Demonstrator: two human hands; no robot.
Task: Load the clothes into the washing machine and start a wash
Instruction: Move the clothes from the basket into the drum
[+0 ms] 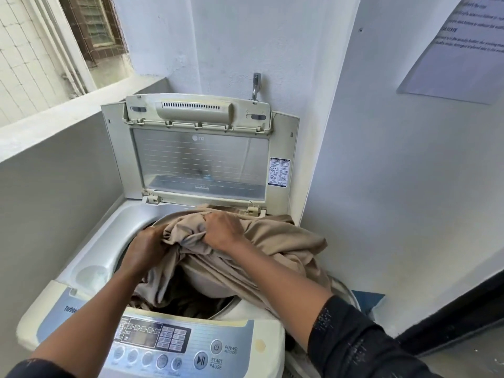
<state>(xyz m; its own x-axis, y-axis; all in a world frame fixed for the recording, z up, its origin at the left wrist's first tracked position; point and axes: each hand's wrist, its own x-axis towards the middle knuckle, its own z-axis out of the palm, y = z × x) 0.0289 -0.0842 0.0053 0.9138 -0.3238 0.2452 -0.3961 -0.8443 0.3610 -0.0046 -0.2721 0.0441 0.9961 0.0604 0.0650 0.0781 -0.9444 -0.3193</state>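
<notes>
The left hand (pixel 147 249) is clutching the cloth (pixel 286 238) over the washer (pixel 109 241) opening; the right hand (pixel 222 230) is bunching its middle; its right part is draping over the washer's right edge; the lid (pixel 199 159) is standing open.

beige cloth (pixel 275 236) covering most of drum mouth (pixel 191 300), front part open, lid (pixel 199 159) upright behind, wall (pixel 381 186) close right

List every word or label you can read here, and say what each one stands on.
"POWER AUTO OFF": by the round power button on the silver-blue control panel.
"START PAUSE": by the round play-pause button.
"Turbo", cut off: panel's left end.
Reversed "LG" logo: clear plastic lid.
White lid sticker, white wall sheet: unreadable.
</notes>
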